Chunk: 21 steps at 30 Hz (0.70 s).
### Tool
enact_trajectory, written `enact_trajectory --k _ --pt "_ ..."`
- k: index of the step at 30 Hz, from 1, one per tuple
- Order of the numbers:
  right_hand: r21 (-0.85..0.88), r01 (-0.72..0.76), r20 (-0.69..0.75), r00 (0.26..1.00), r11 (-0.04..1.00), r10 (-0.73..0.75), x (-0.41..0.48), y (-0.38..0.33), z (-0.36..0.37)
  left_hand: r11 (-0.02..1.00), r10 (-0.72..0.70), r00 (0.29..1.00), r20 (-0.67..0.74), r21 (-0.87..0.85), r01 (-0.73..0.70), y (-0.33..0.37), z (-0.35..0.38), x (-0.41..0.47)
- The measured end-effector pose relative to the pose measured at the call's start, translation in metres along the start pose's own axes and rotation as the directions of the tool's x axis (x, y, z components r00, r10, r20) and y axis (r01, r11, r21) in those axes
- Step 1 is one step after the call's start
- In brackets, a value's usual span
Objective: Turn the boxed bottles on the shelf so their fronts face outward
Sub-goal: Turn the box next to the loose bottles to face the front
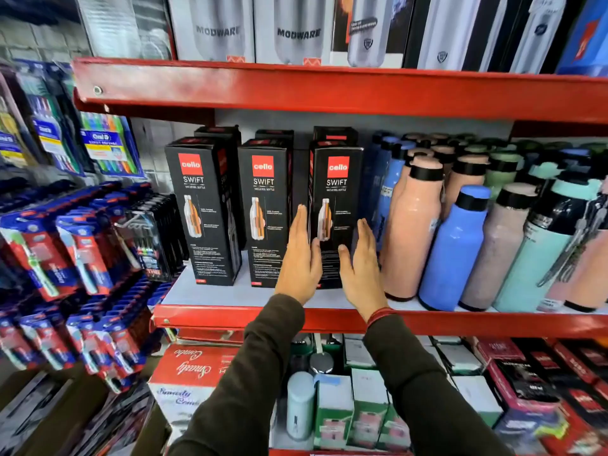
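Three tall black Cello Swift bottle boxes stand in a row on the middle shelf, printed fronts outward: the left box, the middle box and the right box. More black boxes stand behind them. My left hand lies flat against the left side of the right box, fingers straight up. On the box's right side my right hand is flat too. Both thumbs rest on the box's lower front. The palms press the box between them.
Loose bottles stand packed just right of the box, a pink bottle and a blue bottle nearest. The red shelf lip runs under my wrists. Toothbrush packs hang at left. Boxed flasks fill the shelf above.
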State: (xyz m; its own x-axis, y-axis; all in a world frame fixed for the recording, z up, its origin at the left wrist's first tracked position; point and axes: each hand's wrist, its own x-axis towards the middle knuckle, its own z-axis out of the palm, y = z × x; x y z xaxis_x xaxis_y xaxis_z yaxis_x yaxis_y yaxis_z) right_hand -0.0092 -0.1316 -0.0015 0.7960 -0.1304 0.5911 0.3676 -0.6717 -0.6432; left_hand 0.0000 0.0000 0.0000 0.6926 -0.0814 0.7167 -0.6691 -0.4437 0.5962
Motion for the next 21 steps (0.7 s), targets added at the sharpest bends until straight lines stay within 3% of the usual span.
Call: enact_trajectory --k 4,6,16,21 --pt "0.104 -0.131 0.052 0.991 0.986 0.126 0.011 0.013 0.005 0.956 -0.287 0.958 0.003 -0.066 0.287 -0.007 0.011 0.006" --pt "0.161 -0.182 0.084 0.982 0.970 0.170 0.013 0.018 0.008 0.935 -0.345 0.938 0.024 -0.075 0.346 -0.012 0.015 0.008" --pt "0.276 -0.192 0.007 0.980 0.942 0.198 0.019 0.021 0.014 0.926 -0.372 0.926 -0.069 -0.091 0.365 -0.023 0.024 0.010" --pt "0.324 -0.184 0.023 0.982 0.928 0.187 0.012 0.025 0.008 0.897 -0.397 0.916 -0.060 -0.237 0.374 -0.022 0.023 0.005"
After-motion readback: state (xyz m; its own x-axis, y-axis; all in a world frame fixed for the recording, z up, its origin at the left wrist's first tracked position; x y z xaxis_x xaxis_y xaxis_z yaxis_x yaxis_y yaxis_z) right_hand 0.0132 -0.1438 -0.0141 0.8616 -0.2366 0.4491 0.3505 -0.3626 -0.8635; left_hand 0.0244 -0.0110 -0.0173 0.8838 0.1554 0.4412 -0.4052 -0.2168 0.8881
